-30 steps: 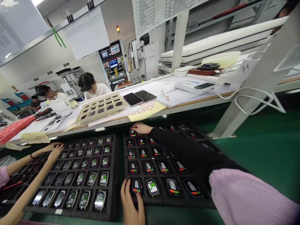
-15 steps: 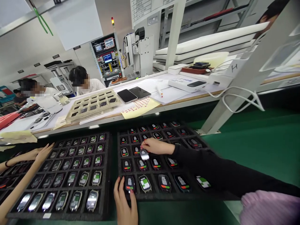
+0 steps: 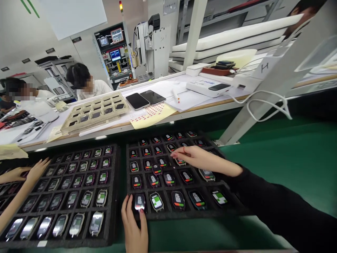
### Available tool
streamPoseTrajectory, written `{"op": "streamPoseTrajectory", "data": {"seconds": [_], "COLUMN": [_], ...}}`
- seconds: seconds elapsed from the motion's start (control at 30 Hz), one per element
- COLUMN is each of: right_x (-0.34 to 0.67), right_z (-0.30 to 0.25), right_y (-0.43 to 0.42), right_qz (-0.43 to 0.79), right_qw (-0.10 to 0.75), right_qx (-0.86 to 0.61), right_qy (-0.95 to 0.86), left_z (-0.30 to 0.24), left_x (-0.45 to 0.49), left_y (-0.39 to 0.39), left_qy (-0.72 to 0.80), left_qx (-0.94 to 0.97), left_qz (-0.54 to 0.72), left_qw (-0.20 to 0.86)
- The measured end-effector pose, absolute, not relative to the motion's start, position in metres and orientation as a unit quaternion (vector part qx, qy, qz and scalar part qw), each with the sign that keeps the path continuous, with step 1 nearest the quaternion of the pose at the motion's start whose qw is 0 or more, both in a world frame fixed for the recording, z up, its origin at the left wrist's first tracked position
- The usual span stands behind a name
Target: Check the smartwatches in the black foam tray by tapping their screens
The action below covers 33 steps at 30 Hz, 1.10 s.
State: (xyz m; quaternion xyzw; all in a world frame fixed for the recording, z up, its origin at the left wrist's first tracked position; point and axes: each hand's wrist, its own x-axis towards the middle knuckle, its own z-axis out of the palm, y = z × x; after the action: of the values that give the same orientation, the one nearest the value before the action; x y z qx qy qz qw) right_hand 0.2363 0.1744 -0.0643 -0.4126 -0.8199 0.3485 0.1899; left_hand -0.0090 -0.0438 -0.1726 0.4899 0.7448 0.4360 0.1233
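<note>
My right hand [image 3: 189, 156] is over the right-hand black foam tray [image 3: 184, 217], fingertips drawn together. Directly beneath it is a smartwatch [image 3: 180, 162], partly covered by the fingers; whether they grip it is hidden. Another smartwatch [image 3: 157, 170] lies tilted across the dividers to the left of this hand. My left hand [image 3: 135, 225] rests with fingers apart at the tray's front left corner, thumb beside a lit smartwatch [image 3: 139, 202]. Most smartwatches around show dark screens with white print and a red-green bar; a few show green-and-white blocks.
A second foam tray [image 3: 112, 211] of smartwatches stands to the left, with a co-worker's hands [image 3: 37, 172] at its far side. Behind the trays runs a raised shelf [image 3: 123, 127] carrying phones [image 3: 137, 101], a beige tray [image 3: 93, 123] and papers. A slanted metal post [image 3: 242, 105] rises at right.
My right hand has let go of a smartwatch, which now lies tilted on the dividers, and has moved right to another one. My left hand stays at the tray corner. The view has shifted slightly.
</note>
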Motion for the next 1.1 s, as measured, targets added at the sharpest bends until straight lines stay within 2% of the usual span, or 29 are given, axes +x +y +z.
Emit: {"op": "streamPoseTrajectory", "data": {"seconds": [0.23,0.43,0.6,0.67,0.77,0.97,1.1], "right_x": [0.325,0.4,0.411,0.413,0.421,0.428,0.414], "right_z": [-0.083,-0.14,-0.181,-0.189,-0.199,-0.196,-0.175], "right_y": [0.173,0.186,0.186,0.186,0.19,0.189,0.174], "right_qz": [0.41,0.433,0.361,0.347,0.408,0.589,0.63], "right_qw": [0.292,0.425,0.364,0.355,0.408,0.518,0.601], "right_qx": [-0.512,-0.635,-0.684,-0.661,-0.594,-0.472,-0.37], "right_qy": [-0.696,-0.478,-0.52,-0.563,-0.56,-0.401,-0.325], "left_z": [-0.17,-0.172,-0.177,-0.178,-0.179,-0.179,-0.179], "left_x": [-0.007,-0.005,-0.007,-0.008,-0.008,-0.007,-0.008], "left_y": [-0.045,-0.044,-0.042,-0.042,-0.04,-0.037,-0.037], "left_qy": [0.756,0.766,0.77,0.765,0.764,0.774,0.775], "left_qx": [0.477,0.469,0.474,0.485,0.493,0.491,0.496], "left_qz": [0.427,0.421,0.413,0.413,0.41,0.395,0.386], "left_qw": [0.133,0.123,0.109,0.096,0.074,0.063,0.063]}}
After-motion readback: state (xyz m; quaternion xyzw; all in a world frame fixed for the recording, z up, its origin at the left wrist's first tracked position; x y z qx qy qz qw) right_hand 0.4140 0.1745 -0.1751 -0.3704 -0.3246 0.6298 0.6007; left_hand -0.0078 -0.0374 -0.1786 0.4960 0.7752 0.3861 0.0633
